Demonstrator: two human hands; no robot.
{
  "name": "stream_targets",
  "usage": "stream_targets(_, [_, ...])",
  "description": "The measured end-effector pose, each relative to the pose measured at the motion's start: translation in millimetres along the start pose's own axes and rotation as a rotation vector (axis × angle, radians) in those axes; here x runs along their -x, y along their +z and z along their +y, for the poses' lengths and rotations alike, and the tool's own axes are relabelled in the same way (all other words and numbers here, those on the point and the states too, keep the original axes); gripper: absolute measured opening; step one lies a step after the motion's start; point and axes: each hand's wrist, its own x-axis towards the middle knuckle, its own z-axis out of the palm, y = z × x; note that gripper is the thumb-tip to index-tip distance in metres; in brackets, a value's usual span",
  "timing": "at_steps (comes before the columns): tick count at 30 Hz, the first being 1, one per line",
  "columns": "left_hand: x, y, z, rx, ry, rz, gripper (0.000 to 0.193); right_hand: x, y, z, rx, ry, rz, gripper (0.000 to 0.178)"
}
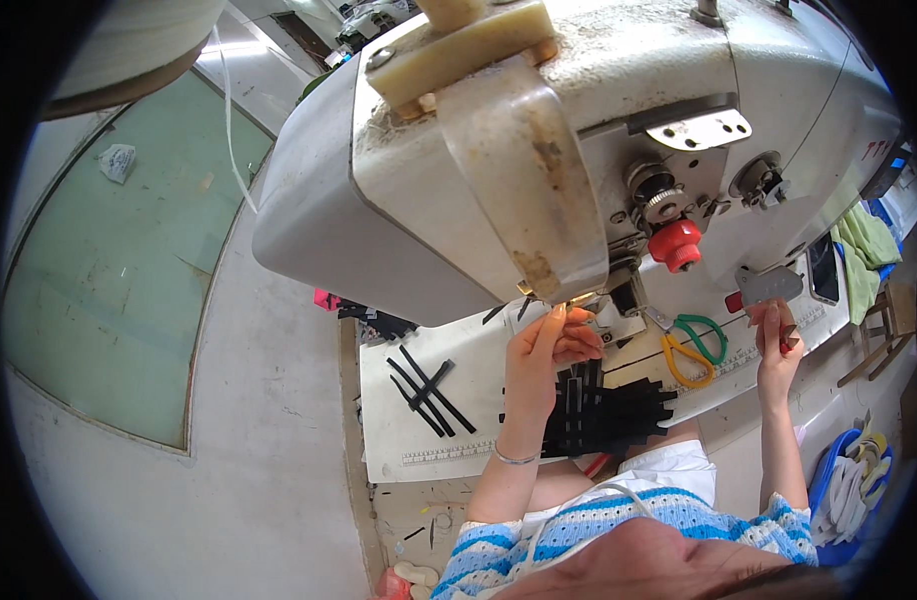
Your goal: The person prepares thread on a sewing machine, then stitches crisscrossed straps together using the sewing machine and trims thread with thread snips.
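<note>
Black strips (639, 410) lie piled on the table, long axes mostly left to right. Above them, the left hand (557, 338) reaches up, fingers bent; I can't tell what they grip. The raised right hand (773, 345) curls around a small red item (790, 344).

Hands (549, 340) by the sewing machine (409, 190), grip unclear.

Your left: pale-green rectangular panel (109, 290), crumpled white scrap (118, 163) on its far part. Your right: black-screened rectangular phone (825, 268), light-green crumpled cloth (866, 240) near it, brown wooden stool (891, 316), blue plastic tub (825, 468) holding whitish flat pieces (845, 507).
</note>
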Motion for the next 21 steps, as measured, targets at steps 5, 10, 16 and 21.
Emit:
stream_targets(5, [1.0,2.0,0.8,0.015,0.007,0.023,0.033,0.0,-0.3,8.4,0.032,-0.076,-0.014,0.035])
stream_targets(10, [1.7,-0.8,4.8,0.038,-0.006,0.021,0.031,1.8,0.3,9.0,0.026,-0.074,-0.016,0.035])
stream_targets(16, [-19.7,-40.3,5.1,-0.187,0.235,0.273,0.019,0.6,-1.1,10.5,0.008,-0.053,-0.020,0.035])
stream_targets(21, [-57.9,-72.0,7.3,-0.830,0.629,0.290,0.016,1.9,6.9,3.0,-0.069,-0.026,-0.040,0.034])
